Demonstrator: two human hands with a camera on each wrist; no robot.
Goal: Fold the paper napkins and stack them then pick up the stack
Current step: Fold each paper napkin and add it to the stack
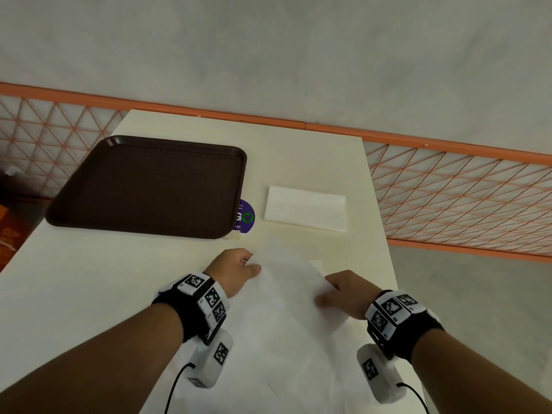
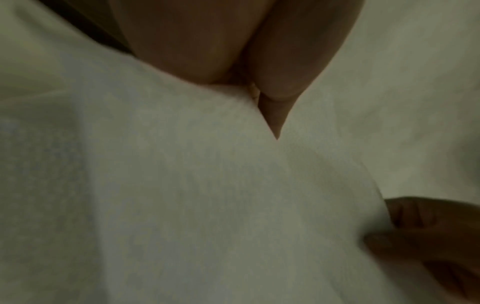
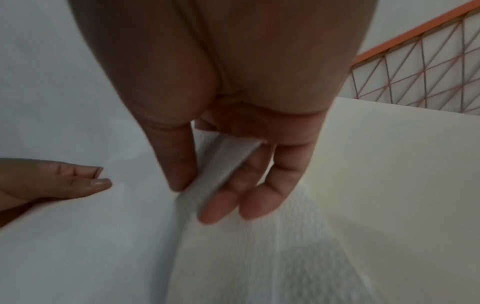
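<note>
On the far left of my view a brown tray (image 1: 149, 186) sits flat on the white table (image 1: 74, 279), and a purple sticker (image 1: 246, 216) peeks out from under its right edge. Nearer to me, my left hand (image 1: 236, 270) holds the left edge of a large white napkin (image 1: 286, 309); from the head view the thumb lies on top of the sheet. The left wrist view is dim and blurred, showing my palm against the paper, so I cannot tell whether those fingers are pinching or just resting there. The napkin is lifted off the table between my two hands and spreads down toward me. Beyond it, to the right of the sticker, a folded napkin (image 1: 306, 212) lies flat on the table, well apart from the tray. My right hand (image 1: 346, 294) grips the right edge of the large napkin: in the right wrist view the thumb (image 3: 176, 156) presses the edge against the fingers (image 3: 233, 197), which are curled under it, so the paper is pinched between them. Past the table's right edge runs an orange mesh fence (image 1: 463, 198).
</note>
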